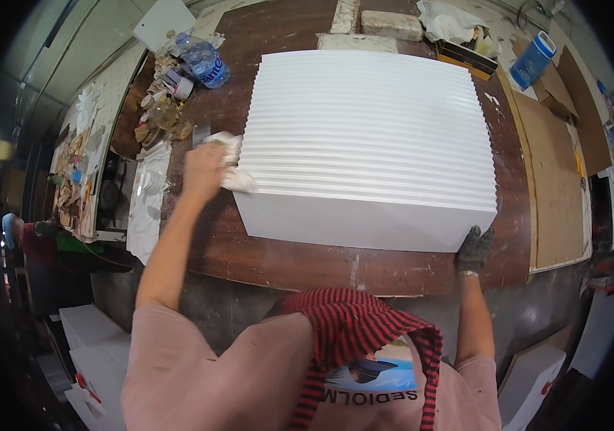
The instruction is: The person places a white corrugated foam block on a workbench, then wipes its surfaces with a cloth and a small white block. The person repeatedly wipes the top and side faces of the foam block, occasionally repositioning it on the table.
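Observation:
A large white ribbed panel [364,129], with a smooth slanted near side, lies on the dark brown worktable. My bare left hand [205,171] is closed on a crumpled white cloth [239,178] at the panel's left edge; hand and cloth are slightly blurred. On my right hand [475,250] there is a dark grey glove. It grips the panel's near right corner, and part of the fingers is hard to make out against the dark table.
A blue-tinted plastic bottle [203,61] lies among cluttered small containers at the far left. Wrapped blocks [391,25] sit behind the panel. Far right are a blue jug [533,61] and cardboard [555,187]. Another person [34,241] is at the left.

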Motion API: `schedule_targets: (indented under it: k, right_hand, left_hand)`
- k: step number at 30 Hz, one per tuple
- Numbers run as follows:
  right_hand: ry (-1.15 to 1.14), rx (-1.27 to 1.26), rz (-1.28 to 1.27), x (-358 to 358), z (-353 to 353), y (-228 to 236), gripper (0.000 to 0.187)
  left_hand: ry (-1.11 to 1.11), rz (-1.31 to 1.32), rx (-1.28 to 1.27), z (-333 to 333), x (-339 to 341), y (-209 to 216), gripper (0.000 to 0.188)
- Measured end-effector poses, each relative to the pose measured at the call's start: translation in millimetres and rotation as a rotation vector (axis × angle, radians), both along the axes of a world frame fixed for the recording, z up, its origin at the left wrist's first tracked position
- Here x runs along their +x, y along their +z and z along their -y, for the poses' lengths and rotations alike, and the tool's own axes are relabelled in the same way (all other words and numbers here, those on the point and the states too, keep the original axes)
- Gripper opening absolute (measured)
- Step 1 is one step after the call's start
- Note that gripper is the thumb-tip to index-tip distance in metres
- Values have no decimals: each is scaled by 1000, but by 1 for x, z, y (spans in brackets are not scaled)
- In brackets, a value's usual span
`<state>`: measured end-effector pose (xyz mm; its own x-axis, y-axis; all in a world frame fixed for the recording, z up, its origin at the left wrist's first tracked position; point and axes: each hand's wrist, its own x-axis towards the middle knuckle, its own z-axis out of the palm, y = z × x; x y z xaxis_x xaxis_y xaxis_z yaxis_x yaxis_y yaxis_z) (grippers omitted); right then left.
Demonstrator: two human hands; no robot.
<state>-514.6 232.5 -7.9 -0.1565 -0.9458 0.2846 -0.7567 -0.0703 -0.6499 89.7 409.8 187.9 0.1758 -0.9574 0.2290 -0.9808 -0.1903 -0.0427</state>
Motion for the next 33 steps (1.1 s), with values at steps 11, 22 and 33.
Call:
schedule_targets:
  k: [11,22,33]
  right_hand:
    - [-13,37,-231,-10,4,-9,58]
    - [-31,175,-218,9,-10,20,70]
    - [119,-60,-76,12,-6,37,68]
  left_hand:
    - [-237,-201,-16,-4,9,0,19]
    - [-795,-354,29,83,-85,-2,18]
    - [-1297,-493,-102,295,-383,-40,17]
